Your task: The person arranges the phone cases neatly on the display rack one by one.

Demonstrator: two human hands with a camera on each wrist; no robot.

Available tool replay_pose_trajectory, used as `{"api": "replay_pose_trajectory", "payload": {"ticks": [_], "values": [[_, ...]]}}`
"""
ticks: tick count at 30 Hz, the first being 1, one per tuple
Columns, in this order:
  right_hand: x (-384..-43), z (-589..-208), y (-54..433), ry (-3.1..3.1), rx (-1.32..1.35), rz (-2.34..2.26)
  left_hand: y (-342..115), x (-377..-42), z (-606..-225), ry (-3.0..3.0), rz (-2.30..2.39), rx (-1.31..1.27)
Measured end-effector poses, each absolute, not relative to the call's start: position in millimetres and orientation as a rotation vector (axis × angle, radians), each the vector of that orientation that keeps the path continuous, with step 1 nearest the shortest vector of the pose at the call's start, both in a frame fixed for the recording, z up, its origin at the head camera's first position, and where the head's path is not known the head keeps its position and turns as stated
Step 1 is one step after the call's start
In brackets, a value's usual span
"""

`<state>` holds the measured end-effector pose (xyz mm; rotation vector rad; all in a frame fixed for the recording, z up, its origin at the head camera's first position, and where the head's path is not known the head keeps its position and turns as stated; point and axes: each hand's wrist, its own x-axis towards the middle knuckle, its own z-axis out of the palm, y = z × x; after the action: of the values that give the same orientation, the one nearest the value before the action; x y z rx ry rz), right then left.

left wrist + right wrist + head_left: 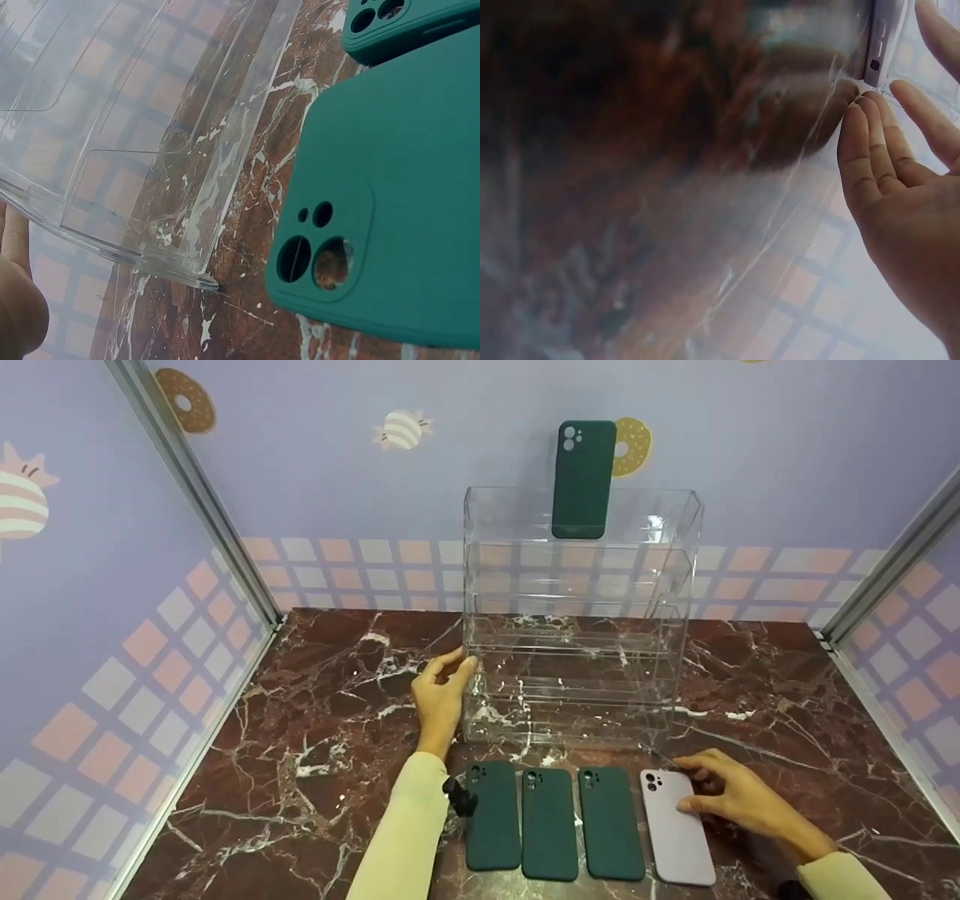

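My left hand [441, 690] rests against the left side wall of a clear acrylic tiered rack [570, 690], fingertips right at the wall. In the left wrist view, part of that hand shows outside the rack. Beside a pale lilac phone case [681, 832] is my right hand [739, 795], its thumb at the case's right edge and its other fingers near the top right corner. The right wrist view shows these fingers extended by the case's end. To the left lie three dark green phone cases [493, 817] in a row. Another green phone case [585, 484] stands upright in the rack's rear tier.
The rack stands on a dark red marbled tabletop [337, 780], close before the patterned back wall [315, 472]. Side panels with metal edge strips [202, 502] border the table left and right. The row of cases lies just before the rack's front.
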<state>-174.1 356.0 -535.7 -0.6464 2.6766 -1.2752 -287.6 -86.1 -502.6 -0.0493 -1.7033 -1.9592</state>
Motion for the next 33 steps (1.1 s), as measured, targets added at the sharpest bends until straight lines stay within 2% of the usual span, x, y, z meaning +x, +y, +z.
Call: {"api": "replay_pose_trajectory", "payload": {"ticks": [14,21,33], "values": [[-180,-535,355,2.676,-0.592,-1.141,-87,-288,-504,-1.717,-1.973,-0.022],[-182,-531,355,2.601,-0.651,-1.181,-87,-288,-502,-1.71,-1.975,-0.016],[-182,-518,354,2.385,-0.563,-1.351,-85,-288,-503,-1.714,-1.958,0.004]]}}
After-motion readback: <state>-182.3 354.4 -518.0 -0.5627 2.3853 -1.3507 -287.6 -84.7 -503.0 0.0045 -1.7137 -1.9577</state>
